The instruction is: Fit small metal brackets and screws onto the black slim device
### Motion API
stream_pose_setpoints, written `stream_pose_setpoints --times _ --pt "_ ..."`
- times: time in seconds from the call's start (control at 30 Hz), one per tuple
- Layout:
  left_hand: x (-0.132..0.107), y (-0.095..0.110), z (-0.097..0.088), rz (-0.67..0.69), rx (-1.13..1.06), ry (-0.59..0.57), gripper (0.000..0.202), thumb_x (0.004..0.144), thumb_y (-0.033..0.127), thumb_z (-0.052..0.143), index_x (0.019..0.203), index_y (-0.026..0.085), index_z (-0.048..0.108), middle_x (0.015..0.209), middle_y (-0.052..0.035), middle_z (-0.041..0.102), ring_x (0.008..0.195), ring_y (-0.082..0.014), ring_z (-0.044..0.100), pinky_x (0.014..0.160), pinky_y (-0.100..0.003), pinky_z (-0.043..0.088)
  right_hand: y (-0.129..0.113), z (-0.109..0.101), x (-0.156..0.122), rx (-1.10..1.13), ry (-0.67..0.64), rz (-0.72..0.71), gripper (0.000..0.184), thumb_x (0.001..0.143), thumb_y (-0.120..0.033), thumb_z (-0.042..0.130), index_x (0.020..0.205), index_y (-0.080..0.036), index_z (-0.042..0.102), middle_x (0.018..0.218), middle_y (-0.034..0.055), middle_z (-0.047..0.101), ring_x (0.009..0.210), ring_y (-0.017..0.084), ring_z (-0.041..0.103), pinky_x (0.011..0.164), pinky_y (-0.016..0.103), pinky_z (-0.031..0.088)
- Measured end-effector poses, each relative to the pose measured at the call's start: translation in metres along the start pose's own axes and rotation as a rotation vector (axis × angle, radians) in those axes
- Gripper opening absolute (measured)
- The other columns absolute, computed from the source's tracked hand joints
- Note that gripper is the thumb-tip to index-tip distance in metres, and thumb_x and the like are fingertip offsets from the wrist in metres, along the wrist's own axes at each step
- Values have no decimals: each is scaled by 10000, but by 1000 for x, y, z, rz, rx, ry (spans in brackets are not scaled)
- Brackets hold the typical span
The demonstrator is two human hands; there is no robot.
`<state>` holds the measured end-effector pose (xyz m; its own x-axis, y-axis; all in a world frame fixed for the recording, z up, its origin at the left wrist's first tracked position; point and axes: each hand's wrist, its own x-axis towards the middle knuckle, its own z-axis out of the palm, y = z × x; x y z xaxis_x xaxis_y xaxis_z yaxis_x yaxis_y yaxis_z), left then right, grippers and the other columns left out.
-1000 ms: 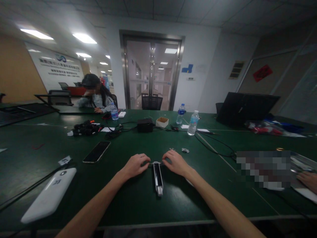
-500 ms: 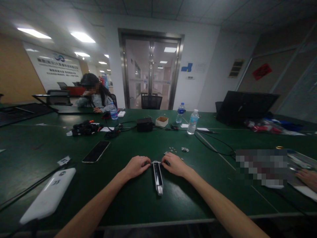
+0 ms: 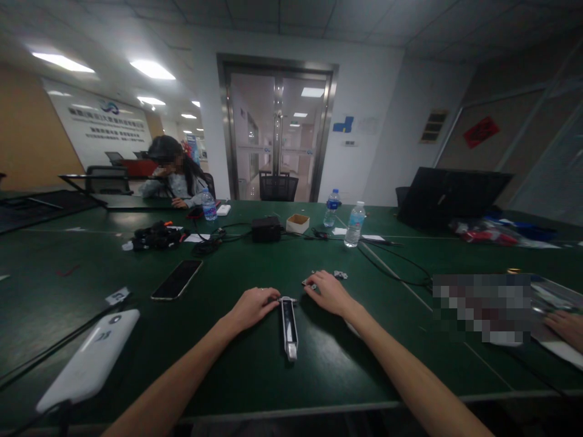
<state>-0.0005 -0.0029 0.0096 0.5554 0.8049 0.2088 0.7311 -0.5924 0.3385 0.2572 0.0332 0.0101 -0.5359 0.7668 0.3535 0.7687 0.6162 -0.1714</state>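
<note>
A long narrow black-and-silver device lies lengthwise on the green table in front of me. My left hand rests at its far end on the left, fingers curled and pinched against that end. My right hand sits a little farther back on the right, off the device, fingertips down among several tiny metal parts. Whether those fingers hold one is hidden.
A black phone and a white power bank lie to my left. Water bottles, a black box, a small carton and cables stand farther back. Another person sits at the far left; a co-worker's hand shows at right.
My right hand has left the far end of the device and moved back and right to the small metal parts. My left hand stays at the device's end.
</note>
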Motion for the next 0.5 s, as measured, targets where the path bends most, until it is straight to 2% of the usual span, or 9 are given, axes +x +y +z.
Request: stream_pose_setpoints --times 0.1,0.2,0.33,0.5 --pt "0 0 0 9 -1 20 192 916 262 529 1085 193 590 1032 -24 665 891 -160 620 775 -267 464 23 -2 -1 -111 6 173 287 940 -339 450 1030 -155 650 1026 120 631 979 229 529 829 329 410" --pt "0 1 -1 8 -2 29 187 907 254 542 1075 185 590 1010 -25 654 864 -158 610 768 -271 464 45 1 -4 -165 -70 257 310 950 -280 416 1130 -171 643 1096 126 618 1016 230 517 855 316 390" --pt "-1 2 -3 10 1 13 196 905 253 541 1082 180 584 1011 -25 636 850 -154 601 756 -273 466 58 5 -5 -165 -146 292 350 939 -185 387 1171 -189 648 1112 129 618 1032 234 514 847 305 381" --pt "-2 6 -6 13 18 5 184 905 252 535 1070 187 581 1001 -17 625 821 -147 589 746 -271 462 57 6 -3 -172 -151 285 307 923 -228 443 1125 -191 671 1095 126 624 1011 249 517 827 319 384"
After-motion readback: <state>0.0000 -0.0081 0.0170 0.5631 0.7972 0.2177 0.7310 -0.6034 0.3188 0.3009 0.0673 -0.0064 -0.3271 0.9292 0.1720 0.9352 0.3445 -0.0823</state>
